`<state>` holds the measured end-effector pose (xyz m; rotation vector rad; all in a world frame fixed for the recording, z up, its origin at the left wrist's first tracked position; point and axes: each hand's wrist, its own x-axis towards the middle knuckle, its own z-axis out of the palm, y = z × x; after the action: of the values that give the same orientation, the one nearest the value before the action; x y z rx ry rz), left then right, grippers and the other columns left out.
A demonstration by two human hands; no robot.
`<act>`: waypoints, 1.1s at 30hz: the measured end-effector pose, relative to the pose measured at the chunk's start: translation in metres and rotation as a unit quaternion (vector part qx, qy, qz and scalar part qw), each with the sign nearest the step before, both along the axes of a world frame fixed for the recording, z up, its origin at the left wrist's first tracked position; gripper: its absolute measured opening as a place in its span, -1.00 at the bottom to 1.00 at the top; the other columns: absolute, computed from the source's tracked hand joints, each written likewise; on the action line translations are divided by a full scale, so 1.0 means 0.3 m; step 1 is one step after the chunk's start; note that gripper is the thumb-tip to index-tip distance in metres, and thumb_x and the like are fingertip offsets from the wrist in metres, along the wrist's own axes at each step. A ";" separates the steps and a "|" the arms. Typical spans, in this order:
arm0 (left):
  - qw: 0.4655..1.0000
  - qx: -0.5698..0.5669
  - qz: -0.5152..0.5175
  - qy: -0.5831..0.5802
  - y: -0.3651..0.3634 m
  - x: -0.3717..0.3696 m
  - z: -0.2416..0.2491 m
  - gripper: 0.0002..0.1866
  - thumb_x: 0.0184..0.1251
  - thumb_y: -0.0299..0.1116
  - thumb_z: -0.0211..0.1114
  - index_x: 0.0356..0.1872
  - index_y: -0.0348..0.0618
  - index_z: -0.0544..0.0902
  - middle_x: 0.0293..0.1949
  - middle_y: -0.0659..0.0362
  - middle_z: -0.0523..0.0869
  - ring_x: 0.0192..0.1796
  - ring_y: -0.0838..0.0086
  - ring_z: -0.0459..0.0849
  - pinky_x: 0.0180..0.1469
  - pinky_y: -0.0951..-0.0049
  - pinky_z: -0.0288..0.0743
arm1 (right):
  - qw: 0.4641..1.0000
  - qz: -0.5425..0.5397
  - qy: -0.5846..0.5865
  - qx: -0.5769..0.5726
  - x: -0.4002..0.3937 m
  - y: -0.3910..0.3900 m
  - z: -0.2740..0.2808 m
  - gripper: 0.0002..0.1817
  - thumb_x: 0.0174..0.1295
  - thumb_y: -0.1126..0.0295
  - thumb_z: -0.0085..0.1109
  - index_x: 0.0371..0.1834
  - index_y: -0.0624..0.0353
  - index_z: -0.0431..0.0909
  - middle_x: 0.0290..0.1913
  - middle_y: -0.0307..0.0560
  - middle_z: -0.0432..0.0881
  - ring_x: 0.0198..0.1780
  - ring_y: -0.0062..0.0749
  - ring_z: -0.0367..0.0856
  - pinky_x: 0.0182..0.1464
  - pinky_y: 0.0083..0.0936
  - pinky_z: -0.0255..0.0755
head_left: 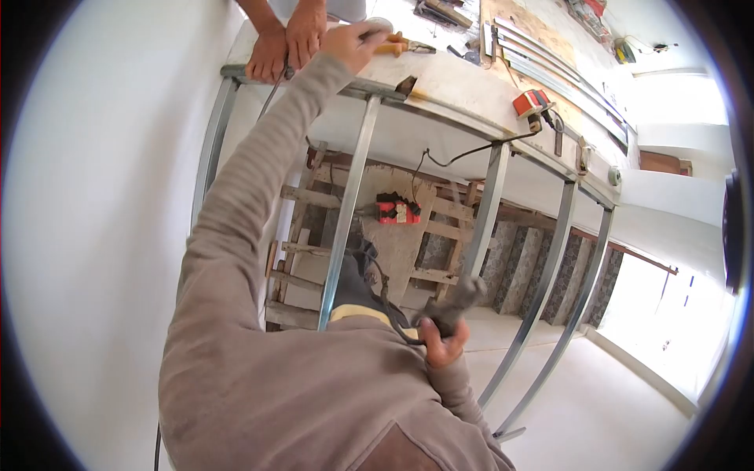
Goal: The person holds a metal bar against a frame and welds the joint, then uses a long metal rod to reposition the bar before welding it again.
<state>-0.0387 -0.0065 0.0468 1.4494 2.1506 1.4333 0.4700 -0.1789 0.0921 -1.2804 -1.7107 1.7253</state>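
Note:
My left hand (352,49) reaches up to the ledge (463,94), its fingers curled at a grey rounded object (378,28); I cannot tell what it is. Right beside those fingers lie pliers with orange handles (402,45). Low in front of my body, my right hand (445,344) is wrapped around a dark grey power tool (457,306), smeared by motion. A dark cable (390,304) loops by the tool. Another person's two hands (287,41) press on the ledge left of my left hand.
Upright metal studs (351,208) run below the ledge. A red box-like tool (399,210) sits on wooden scaffolding planks (452,229) below. Another red-and-black device (532,104) with a cable is at the ledge. A hammer (444,12) and metal strips (558,71) lie farther back.

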 end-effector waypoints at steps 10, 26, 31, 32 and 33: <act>0.998 -0.047 -0.013 -0.048 -0.157 0.080 -0.170 -0.81 0.28 -0.39 0.44 -0.12 -0.19 0.74 -0.18 0.10 0.79 -0.10 0.27 0.74 0.01 0.38 0.57 | 0.987 -0.132 0.010 -0.087 0.089 0.154 -0.015 -0.73 0.06 0.53 0.31 -0.22 0.19 0.42 -0.37 -0.07 0.51 -0.33 -0.31 0.53 -0.14 -0.34 0.49; 0.988 -0.037 -0.150 0.010 0.011 0.047 -0.195 -0.51 0.07 -0.25 0.58 0.06 -0.10 0.69 -0.05 0.11 0.69 0.02 0.19 0.63 0.13 0.26 0.46 | 0.981 -0.174 -0.003 -0.085 -0.027 0.252 -0.054 -0.68 -0.02 0.48 0.40 -0.24 0.21 0.45 -0.39 -0.02 0.53 -0.34 -0.28 0.52 -0.21 -0.34 0.45; 0.994 -0.006 -0.095 -0.048 0.027 0.027 -0.145 -0.57 0.12 -0.44 0.50 0.07 -0.11 0.67 -0.01 0.08 0.66 0.04 0.16 0.62 0.18 0.26 0.44 | 0.984 -0.156 -0.004 -0.081 -0.037 0.249 -0.073 -0.70 -0.02 0.48 0.38 -0.25 0.20 0.46 -0.40 -0.02 0.54 -0.35 -0.29 0.52 -0.22 -0.37 0.45; 0.996 -0.003 -0.081 -0.026 0.036 0.003 -0.143 -0.58 0.13 -0.47 0.47 0.07 -0.12 0.66 0.00 0.07 0.66 0.05 0.16 0.62 0.18 0.26 0.45 | 0.984 -0.160 -0.004 -0.077 -0.049 0.247 -0.077 -0.70 -0.02 0.48 0.38 -0.25 0.20 0.46 -0.40 -0.03 0.54 -0.35 -0.29 0.52 -0.22 -0.37 0.45; 0.998 0.000 -0.067 -0.003 0.054 -0.032 -0.145 -0.59 0.13 -0.49 0.45 0.06 -0.13 0.66 0.01 0.07 0.65 0.06 0.15 0.62 0.18 0.26 0.45 | 0.984 -0.164 -0.003 -0.072 -0.058 0.243 -0.081 -0.70 -0.03 0.49 0.37 -0.26 0.20 0.46 -0.41 -0.03 0.54 -0.35 -0.29 0.52 -0.22 -0.38 0.45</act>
<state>-0.0482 0.0098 0.0035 1.5549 2.0087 1.3895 0.4526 -0.1059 0.0679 -1.5336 -1.3050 1.6705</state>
